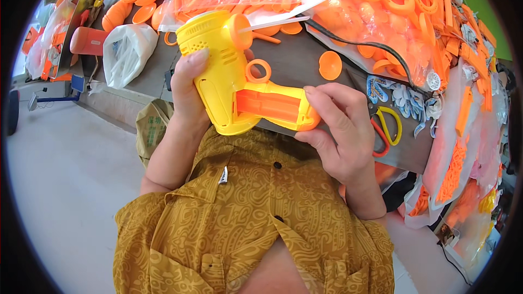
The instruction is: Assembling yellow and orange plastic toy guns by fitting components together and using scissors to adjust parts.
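In front of my chest I hold a yellow and orange plastic toy gun (pixel 220 71) on its side. My left hand (pixel 190 84) is wrapped round its body, thumb on top. My right hand (pixel 343 130) pinches the butt end of its handle between thumb and fingers. The handle's side shows a long open orange recess (pixel 268 104). An orange ring (pixel 258 69) sticks out beside the handle, and a round orange knob (pixel 239 31) sits on the upper body. A thin white stick (pixel 275 23) reaches right from near the knob; I cannot tell whether it is attached.
Clear bags of orange plastic parts (pixel 348 0) cover the far side of the grey table. An orange disc (pixel 330 65), scissors (pixel 385 130) and blue-white packets (pixel 400 98) lie to the right. A white bag of sticks (pixel 128 54) stands at left. A black cable (pixel 365 46) crosses behind.
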### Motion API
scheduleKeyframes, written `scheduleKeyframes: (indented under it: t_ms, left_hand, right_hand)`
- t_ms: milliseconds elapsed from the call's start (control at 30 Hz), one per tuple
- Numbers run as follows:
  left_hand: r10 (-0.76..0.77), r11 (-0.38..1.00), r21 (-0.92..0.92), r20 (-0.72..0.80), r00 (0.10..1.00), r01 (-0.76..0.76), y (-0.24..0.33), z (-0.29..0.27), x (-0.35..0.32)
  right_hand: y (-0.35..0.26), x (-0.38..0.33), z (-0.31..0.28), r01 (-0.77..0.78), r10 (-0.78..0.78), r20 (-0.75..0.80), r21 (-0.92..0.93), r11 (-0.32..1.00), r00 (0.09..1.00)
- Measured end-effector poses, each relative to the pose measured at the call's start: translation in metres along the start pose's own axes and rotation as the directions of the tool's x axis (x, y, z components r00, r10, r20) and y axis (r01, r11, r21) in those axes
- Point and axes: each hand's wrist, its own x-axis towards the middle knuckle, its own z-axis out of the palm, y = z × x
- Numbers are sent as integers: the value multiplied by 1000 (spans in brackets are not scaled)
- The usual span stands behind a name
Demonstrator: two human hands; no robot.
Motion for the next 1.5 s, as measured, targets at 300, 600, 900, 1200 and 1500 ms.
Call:
scheduleKeyframes:
  t_ms: [300, 600, 900, 1200, 1500]
  left_hand:
    - [-44, 996, -78, 120, 992, 53, 1, -10, -2]
    - [63, 988, 122, 206, 976, -90, 14, -4, -22]
    - [29, 998, 53, 237, 971, -43, 21, -5, -39]
    - [-171, 985, 56, 221, 960, 163, 9, -15, -37]
    - [-159, 977, 149, 50, 986, 150, 7, -16, -18]
  right_hand:
    - [12, -14, 12, 26, -17, -33, 302, 953, 999]
    - [-6, -36, 10, -377, 419, 156, 766, 520, 894]
    - [-11, -30, -2, -233, 218, 87, 464, 855, 972]
    - [-9, -35, -2, -405, 271, 303, 634, 658, 914]
    - [10, -30, 2, -684, 558, 402, 509, 523, 726]
